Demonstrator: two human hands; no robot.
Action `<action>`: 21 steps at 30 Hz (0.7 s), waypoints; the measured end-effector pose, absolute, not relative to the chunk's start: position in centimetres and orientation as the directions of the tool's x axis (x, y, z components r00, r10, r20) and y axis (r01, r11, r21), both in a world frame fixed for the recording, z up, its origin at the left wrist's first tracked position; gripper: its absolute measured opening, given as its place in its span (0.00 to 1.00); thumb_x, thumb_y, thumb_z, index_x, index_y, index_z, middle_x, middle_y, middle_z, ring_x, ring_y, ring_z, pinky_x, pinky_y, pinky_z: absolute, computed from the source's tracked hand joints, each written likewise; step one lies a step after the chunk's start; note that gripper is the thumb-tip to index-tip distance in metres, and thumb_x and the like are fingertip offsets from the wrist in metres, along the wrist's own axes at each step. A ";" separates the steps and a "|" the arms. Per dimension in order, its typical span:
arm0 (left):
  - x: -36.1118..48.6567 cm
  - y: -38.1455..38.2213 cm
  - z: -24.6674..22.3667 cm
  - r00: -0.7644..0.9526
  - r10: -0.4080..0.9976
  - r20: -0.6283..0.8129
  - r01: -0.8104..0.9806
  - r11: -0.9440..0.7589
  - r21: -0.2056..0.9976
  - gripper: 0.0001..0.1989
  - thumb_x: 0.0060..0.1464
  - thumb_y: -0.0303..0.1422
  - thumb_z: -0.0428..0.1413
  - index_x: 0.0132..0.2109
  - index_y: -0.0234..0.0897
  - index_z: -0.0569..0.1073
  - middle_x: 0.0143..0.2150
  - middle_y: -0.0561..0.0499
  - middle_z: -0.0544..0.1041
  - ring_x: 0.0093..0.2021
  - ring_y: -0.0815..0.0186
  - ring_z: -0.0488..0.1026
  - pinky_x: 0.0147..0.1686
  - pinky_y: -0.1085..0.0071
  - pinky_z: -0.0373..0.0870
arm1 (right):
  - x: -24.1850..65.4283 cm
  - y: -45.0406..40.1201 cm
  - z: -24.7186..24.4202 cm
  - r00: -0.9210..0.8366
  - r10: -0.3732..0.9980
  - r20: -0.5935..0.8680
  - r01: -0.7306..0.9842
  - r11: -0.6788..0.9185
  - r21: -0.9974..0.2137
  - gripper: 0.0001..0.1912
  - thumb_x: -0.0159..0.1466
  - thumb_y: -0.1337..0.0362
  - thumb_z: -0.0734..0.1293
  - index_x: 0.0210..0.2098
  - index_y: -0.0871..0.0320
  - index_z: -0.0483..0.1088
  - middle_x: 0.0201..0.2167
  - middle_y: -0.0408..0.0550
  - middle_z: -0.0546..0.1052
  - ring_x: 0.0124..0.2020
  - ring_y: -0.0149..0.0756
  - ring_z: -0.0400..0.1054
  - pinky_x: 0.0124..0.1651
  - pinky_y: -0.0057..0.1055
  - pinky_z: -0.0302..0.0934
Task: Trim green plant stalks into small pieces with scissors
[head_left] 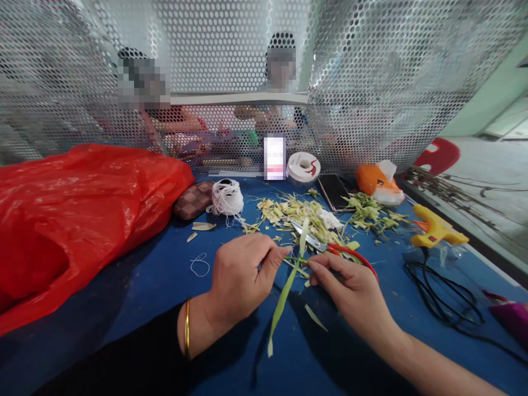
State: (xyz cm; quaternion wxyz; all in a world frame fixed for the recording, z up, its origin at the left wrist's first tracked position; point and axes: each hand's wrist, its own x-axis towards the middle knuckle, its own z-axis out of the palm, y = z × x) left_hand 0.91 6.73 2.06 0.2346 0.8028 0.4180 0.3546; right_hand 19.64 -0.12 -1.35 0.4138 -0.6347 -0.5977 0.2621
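Note:
Between my two hands hangs a long green leaf strip (281, 303), with a small knot-like crossing near its upper part. My left hand (246, 269), a gold bangle at its wrist, is closed and pinches a thin green end left of that crossing. On the other side, my right hand (350, 283) pinches the strip at the crossing between thumb and forefinger. Scissors with red handles (353, 252) lie just behind my right hand, blades pointing left. Cut yellow-green leaf scraps (289, 212) are heaped behind both hands. A loose leaf sliver (316, 318) rests on the blue table (165, 297).
A red plastic bag (91, 220) fills the left side. Farther back are a white string ball (227, 198), a checked case (193, 200), a ribbon spool (304, 166), a phone (333, 192) and tissues (379, 182). At right lies a yellow glue gun (437, 226) with black cord (437, 297). People sit behind perforated mesh (223, 55).

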 end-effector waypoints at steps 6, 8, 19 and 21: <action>2.3 6.9 0.8 0.532 0.765 -0.363 0.284 0.243 0.927 0.20 0.56 0.47 0.54 0.32 0.34 0.78 0.27 0.46 0.78 0.23 0.67 0.72 0.26 0.73 0.63 | 19.1 -0.5 -1.5 0.078 0.920 0.384 0.648 0.246 -0.721 0.10 0.67 0.63 0.62 0.32 0.56 0.73 0.25 0.44 0.77 0.27 0.35 0.70 0.35 0.30 0.62; 2.7 6.8 0.4 0.547 0.733 -0.404 0.131 0.402 0.906 0.18 0.52 0.43 0.59 0.44 0.34 0.77 0.28 0.49 0.78 0.23 0.69 0.72 0.28 0.73 0.66 | 18.9 -0.6 -1.5 0.007 0.904 0.428 0.674 0.312 -0.670 0.10 0.67 0.64 0.62 0.33 0.56 0.73 0.26 0.45 0.78 0.28 0.35 0.71 0.36 0.32 0.62; 2.5 6.6 0.4 0.628 0.647 -0.434 0.087 0.495 0.864 0.14 0.51 0.38 0.60 0.41 0.31 0.76 0.24 0.52 0.76 0.19 0.74 0.69 0.19 0.79 0.59 | 18.6 -0.8 -1.2 -0.131 0.913 0.386 0.700 0.360 -0.617 0.14 0.68 0.66 0.60 0.27 0.55 0.71 0.21 0.40 0.75 0.24 0.32 0.68 0.31 0.30 0.59; 2.5 6.7 0.6 0.592 0.671 -0.447 0.111 0.481 0.869 0.12 0.50 0.37 0.59 0.37 0.31 0.76 0.23 0.52 0.76 0.18 0.75 0.69 0.19 0.79 0.59 | 18.9 -1.0 -1.0 -0.146 0.879 0.453 0.716 0.410 -0.566 0.10 0.67 0.67 0.62 0.30 0.56 0.71 0.23 0.42 0.76 0.25 0.32 0.69 0.32 0.30 0.58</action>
